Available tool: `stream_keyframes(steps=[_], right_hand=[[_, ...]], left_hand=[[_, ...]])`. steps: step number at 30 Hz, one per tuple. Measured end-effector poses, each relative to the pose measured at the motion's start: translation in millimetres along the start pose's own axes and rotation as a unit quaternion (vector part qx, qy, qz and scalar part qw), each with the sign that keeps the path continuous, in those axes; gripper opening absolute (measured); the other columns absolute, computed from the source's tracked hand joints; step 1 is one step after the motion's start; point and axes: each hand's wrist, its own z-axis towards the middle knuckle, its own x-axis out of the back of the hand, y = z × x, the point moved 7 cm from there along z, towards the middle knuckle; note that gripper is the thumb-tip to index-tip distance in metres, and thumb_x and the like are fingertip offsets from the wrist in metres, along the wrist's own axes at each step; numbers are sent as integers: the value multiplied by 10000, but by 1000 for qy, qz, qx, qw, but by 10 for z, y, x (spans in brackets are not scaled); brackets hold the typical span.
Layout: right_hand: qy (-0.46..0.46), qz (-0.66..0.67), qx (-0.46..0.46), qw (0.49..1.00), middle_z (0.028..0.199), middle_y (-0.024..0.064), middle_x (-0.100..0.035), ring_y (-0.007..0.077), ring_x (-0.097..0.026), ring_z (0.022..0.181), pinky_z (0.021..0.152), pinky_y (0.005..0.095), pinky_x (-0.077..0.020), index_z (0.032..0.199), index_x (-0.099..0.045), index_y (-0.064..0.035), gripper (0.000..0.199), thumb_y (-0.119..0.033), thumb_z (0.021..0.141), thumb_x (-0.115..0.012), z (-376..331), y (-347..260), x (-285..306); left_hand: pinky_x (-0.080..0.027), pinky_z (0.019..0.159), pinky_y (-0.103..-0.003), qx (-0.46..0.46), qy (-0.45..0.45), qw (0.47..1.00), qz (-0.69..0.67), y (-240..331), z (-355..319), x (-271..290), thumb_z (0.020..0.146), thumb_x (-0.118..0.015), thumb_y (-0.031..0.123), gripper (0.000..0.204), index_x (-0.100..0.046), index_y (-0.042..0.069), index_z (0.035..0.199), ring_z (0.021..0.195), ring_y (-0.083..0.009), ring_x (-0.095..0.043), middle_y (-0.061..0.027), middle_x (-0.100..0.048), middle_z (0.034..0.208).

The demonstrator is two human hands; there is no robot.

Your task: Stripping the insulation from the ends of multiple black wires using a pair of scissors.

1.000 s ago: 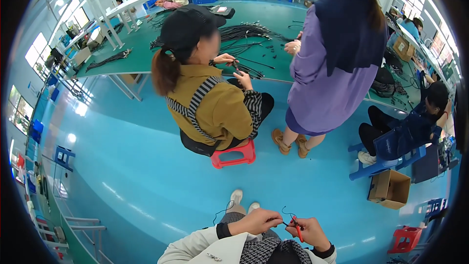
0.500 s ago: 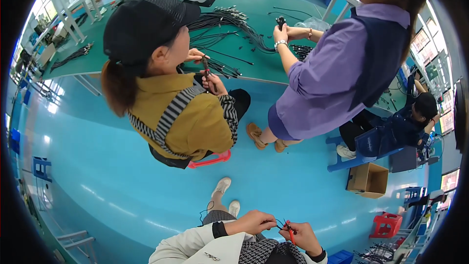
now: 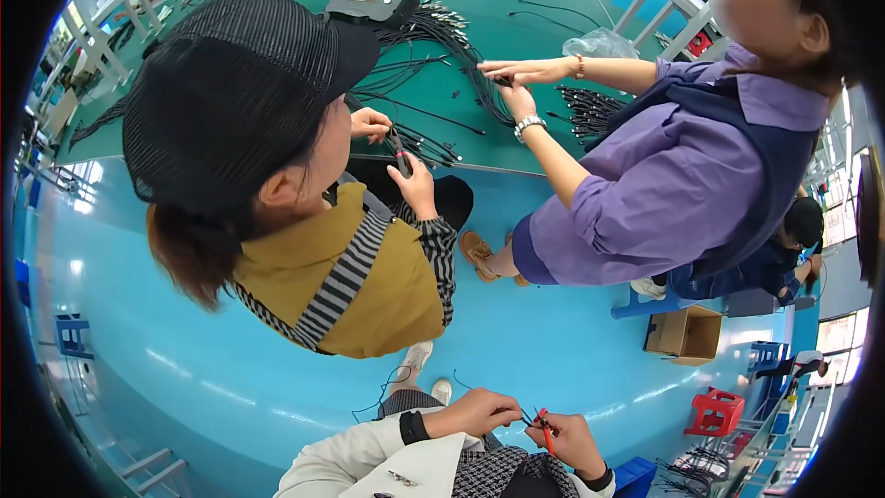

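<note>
At the lower edge, my left hand (image 3: 479, 413) pinches a thin black cable (image 3: 526, 419). A loose loop of similar thin black cable shows left of that hand, and a thin end sticks up above it. My right hand (image 3: 570, 443) is closed around small red-handled cutters (image 3: 542, 420), whose jaws point up at the cable beside my left fingertips. Whether the jaws touch the cable is too small to tell. Both hands are close together in front of my body, above my lap.
A seated person in mustard (image 3: 359, 286) holds pliers ahead on the left. Another person in a purple shirt (image 3: 636, 203) stands at the green bench (image 3: 516, 37), which bears black cable bundles. To the right are a cardboard box (image 3: 682, 335), red stool (image 3: 715, 412) and blue bin (image 3: 635, 478).
The view has shifted slightly. More of the black cable now loops out beside my left hand, which still pinches it. The cutters stay in my right hand. The standing person's hands have moved apart.
</note>
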Motion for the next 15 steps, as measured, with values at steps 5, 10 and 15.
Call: stream_keyframes(steps=[5,10,15], right_hand=[[13,-7,0,1000,576,75,-578,96,-511,520,499,246,-405,806,-669,10,160,-134,770,-728,159,-161,-23],[8,-30,-2,1000,553,56,-568,68,-510,513,481,230,-389,763,-653,23,154,-117,776,-716,276,-267,-27],[15,3,-23,1000,543,54,-555,68,-497,508,481,233,-386,760,-652,22,155,-119,776,-714,315,-248,-46]], left_hand=[[-470,599,-270,-11,-13,1000,-1,-28,37,196,940,-543,262,250,-661,64,1036,658,-125,-618,-45,-673,764],[-467,593,-271,-19,-6,1000,-5,-25,55,349,933,-552,255,239,-665,67,1027,643,-129,-611,-38,-672,757],[-463,588,-275,-23,2,1000,-9,17,60,449,930,-555,250,230,-670,69,1011,631,-132,-606,-30,-671,756]])
